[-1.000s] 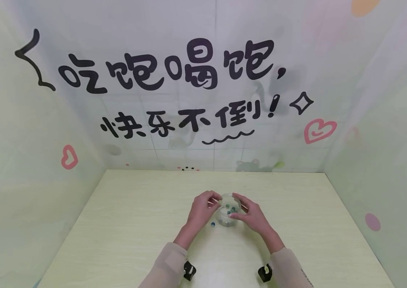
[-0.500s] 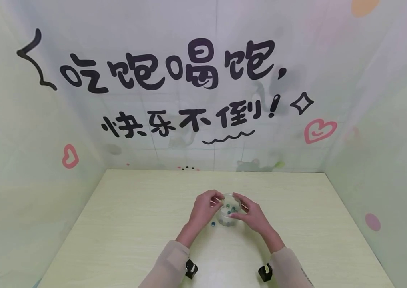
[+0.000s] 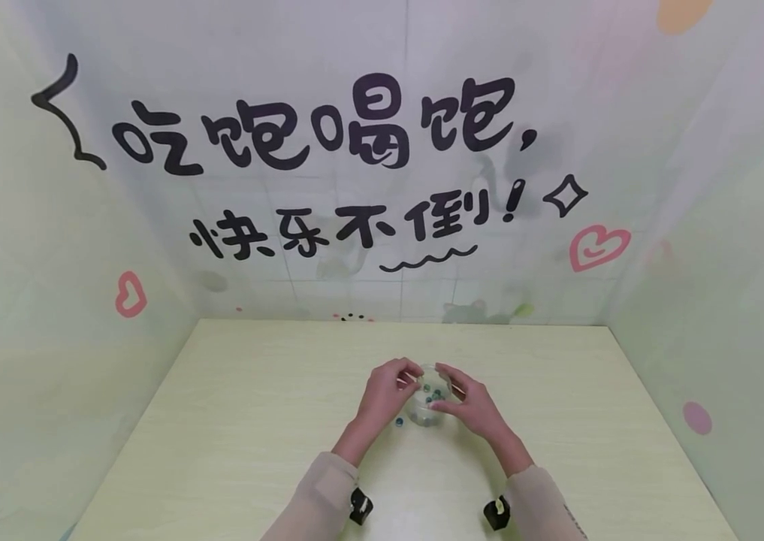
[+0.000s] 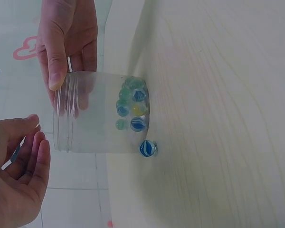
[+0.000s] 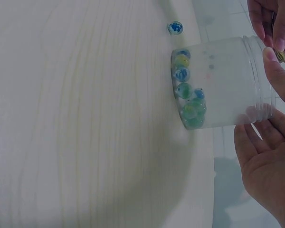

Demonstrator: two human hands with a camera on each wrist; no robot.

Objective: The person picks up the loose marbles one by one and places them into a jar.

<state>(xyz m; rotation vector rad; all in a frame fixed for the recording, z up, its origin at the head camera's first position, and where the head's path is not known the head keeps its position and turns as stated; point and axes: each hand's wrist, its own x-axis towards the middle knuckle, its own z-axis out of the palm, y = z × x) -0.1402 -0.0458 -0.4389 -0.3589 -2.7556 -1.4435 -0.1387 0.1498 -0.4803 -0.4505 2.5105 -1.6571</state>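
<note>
A clear plastic jar (image 3: 427, 397) stands upright mid-table with several blue, green and yellow marbles (image 4: 132, 107) at its bottom. My right hand (image 3: 445, 389) grips the jar near its open mouth, thumb on one side and fingers on the other. My left hand (image 3: 411, 373) hovers at the jar's rim on the other side. In the right wrist view its fingertips pinch a small yellowish marble (image 5: 280, 56) just above the mouth. One loose blue marble (image 3: 398, 422) lies on the table (image 3: 253, 421) against the jar's base, also seen as a blue marble (image 4: 147, 148) in the left wrist view.
The pale wooden table is boxed in by walls with printed writing at the back and both sides. Black wrist cameras (image 3: 356, 507) sit on both forearms near the front edge.
</note>
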